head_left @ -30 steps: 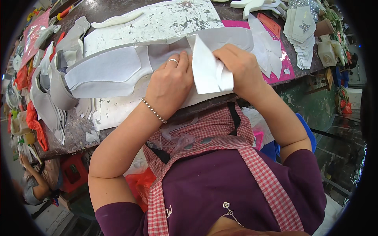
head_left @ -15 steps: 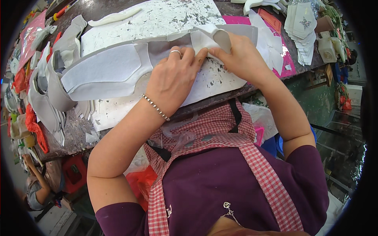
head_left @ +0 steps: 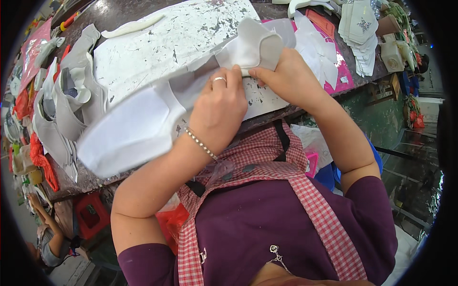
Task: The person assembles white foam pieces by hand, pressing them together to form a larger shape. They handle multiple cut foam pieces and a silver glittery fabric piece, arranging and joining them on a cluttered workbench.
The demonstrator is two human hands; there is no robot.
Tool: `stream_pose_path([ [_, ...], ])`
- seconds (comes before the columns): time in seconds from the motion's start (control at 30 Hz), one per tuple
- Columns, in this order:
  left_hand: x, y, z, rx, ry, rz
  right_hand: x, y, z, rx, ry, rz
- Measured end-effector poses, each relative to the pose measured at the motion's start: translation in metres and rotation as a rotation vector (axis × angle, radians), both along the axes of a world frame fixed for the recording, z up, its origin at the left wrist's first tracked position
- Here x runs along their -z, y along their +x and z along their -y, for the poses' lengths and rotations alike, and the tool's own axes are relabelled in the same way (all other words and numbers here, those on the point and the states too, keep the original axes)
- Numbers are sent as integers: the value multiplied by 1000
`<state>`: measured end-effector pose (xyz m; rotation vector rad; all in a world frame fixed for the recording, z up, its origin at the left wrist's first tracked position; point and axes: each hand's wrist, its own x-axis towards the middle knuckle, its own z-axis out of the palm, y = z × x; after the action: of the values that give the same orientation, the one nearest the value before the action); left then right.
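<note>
Across the table edge lies a long, curved white-and-grey fabric piece (head_left: 136, 126), its broad left end smeared by motion. My left hand (head_left: 220, 100), wearing a ring and a beaded bracelet, pinches the lower edge of this piece near its right part. Close beside it, my right hand (head_left: 288, 78) grips the same piece with thumb and curled fingers. Between and beyond my hands, a white curved flap (head_left: 245, 45) of the piece stands up and folds over. The fingertips of my right hand are partly hidden behind the fabric.
Beneath the work is a paint-flecked white board (head_left: 181, 38). At left stand several curled grey pieces (head_left: 71, 102) and a red plastic bag (head_left: 42, 159). Stacked white pieces with a glitter star (head_left: 358, 35) lie at the right. Another person's arm (head_left: 47, 219) shows at lower left.
The fabric piece has turned, its left end swinging down toward me over the table edge. The flap at its right now stands wider and higher. Both hands keep their hold.
</note>
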<state>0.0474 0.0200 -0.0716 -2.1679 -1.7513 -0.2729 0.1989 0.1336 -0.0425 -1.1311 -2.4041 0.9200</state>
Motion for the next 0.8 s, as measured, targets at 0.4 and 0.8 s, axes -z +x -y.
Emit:
stream_pose_path([
  [0.4, -7, -4, -1, 62, -69, 76, 0, 12, -3, 53, -366, -78],
  [0.8, -2, -2, -14, 136, -75, 141, -8, 17, 1, -11, 137, 202],
])
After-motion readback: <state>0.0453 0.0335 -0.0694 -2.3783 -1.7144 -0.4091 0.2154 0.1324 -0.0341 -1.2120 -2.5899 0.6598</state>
